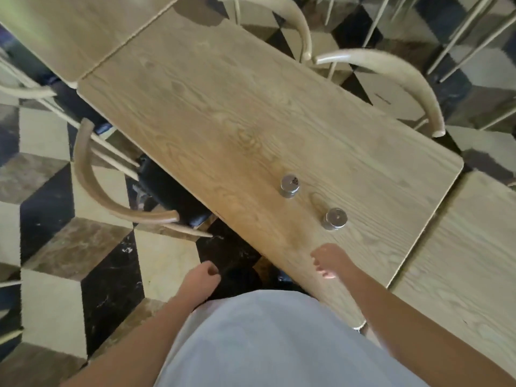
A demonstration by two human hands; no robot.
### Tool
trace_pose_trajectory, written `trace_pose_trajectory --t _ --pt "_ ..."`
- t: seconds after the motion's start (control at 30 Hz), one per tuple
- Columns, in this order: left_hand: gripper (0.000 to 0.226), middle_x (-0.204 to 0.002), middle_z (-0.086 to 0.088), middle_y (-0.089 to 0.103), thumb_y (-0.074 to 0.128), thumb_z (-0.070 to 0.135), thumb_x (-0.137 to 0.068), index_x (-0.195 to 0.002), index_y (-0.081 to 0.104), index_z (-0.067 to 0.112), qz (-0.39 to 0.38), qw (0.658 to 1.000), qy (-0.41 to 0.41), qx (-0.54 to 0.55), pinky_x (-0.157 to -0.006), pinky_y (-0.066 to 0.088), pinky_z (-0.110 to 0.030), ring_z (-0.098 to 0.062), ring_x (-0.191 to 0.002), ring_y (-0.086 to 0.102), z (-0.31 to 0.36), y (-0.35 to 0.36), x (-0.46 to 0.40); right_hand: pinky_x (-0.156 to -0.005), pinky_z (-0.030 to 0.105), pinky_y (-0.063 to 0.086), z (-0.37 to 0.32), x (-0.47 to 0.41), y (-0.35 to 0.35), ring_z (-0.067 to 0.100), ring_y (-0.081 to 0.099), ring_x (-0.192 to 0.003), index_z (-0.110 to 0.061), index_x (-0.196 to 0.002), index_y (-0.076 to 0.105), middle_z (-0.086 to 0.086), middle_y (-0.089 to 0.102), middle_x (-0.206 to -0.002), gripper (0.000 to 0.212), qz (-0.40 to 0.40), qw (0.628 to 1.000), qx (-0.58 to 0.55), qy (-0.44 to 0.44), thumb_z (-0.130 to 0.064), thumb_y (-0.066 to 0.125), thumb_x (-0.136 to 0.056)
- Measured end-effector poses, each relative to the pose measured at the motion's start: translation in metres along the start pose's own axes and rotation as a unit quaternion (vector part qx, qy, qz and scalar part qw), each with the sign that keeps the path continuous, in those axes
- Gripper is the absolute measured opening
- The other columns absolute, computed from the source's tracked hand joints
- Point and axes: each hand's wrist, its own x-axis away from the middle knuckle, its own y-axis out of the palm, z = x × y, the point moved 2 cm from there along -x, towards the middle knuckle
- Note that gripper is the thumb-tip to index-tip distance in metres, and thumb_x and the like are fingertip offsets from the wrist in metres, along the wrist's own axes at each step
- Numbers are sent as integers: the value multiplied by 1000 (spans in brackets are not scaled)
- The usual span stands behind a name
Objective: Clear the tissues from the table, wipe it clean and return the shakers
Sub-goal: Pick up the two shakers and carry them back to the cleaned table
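Note:
Two small metal shakers stand upright on the light wooden table: one near the middle, the other closer to me and to the right. My right hand hovers above the table's near edge, just short of the nearer shaker, its fingers loosely spread and holding nothing. My left hand hangs off the table over the floor, fingers loosely curled, with nothing in it. No tissues or cloth show on the tabletop.
A wooden chair with a curved back and a dark seat is tucked in on the left. Two pale curved-back chairs stand on the far side. Further tables adjoin at the right and top left. The floor is patterned tile.

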Motion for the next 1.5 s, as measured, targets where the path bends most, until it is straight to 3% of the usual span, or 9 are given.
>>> trace_pose_trajectory --t 0.13,0.27,0.4,0.53,0.63,0.8,1.1,1.3,1.5 --pt "33 -92 4 63 64 26 -88 -121 60 21 -1 995 101 1 -76 45 -29 -12 -84 60 95 -28 -40 -45 20 33 -3 -11 -38 15 39 -41 -11 -81 53 3 44 -54 14 29 996 -52 59 -19 64 -86" --pt "77 -127 -6 57 75 42 -80 -145 39 22 5 974 217 -60 -96 47 -35 -21 -118 57 178 -36 -72 -63 33 54 -1 -11 -56 18 60 -66 -15 -136 32 -1 57 -76 84 125 988 -63 66 -48 76 -72" --pt "102 -141 -8 43 81 46 -74 -154 21 25 -12 950 290 -115 -101 45 -37 -27 -127 52 235 -38 -89 -76 40 57 -8 6 -59 28 68 -83 -28 -137 25 3 68 -90 98 197 976 -57 78 -64 75 -62" --pt "87 -128 -8 51 74 50 -79 -151 28 34 -44 926 327 -185 -94 51 -40 -28 -115 58 262 -33 -109 -80 39 52 -25 11 -58 28 65 -102 -29 -139 30 3 65 -113 95 227 968 -76 70 -69 72 -63" --pt "63 -113 -4 60 60 69 -69 -125 49 41 -83 918 326 -210 -82 56 -39 -26 -98 65 266 -28 -123 -83 39 49 -34 8 -54 28 62 -112 -29 -139 36 2 61 -124 81 231 967 -84 72 -64 67 -73" --pt "46 -99 4 63 68 68 -64 -94 56 36 -121 927 313 -166 -73 54 -34 -15 -84 64 263 -33 -127 -86 43 54 -40 4 -35 30 66 -96 -25 -111 44 0 69 -107 49 213 961 -142 103 -63 52 -82" --pt "51 -91 6 69 83 50 -70 -111 54 38 -259 928 226 -144 -51 53 -26 -13 -54 62 238 -48 -133 -73 37 50 -37 11 1 32 63 -81 -25 -108 38 -1 63 -80 37 223 955 -137 137 -46 53 -81" --pt "55 -99 16 69 75 50 -62 -112 52 47 -231 917 251 -208 -60 58 -32 -17 -51 65 239 -43 -134 -68 34 44 -24 19 15 30 57 -77 -26 -112 37 -4 54 -74 43 226 950 -138 165 -39 60 -79" --pt "44 -90 16 64 72 49 -61 -101 55 38 -215 896 305 -241 -82 55 -41 -17 -86 66 255 -20 -124 -73 36 49 9 35 36 30 61 -83 -21 -111 35 3 63 -89 48 230 926 -188 235 -42 63 -78"
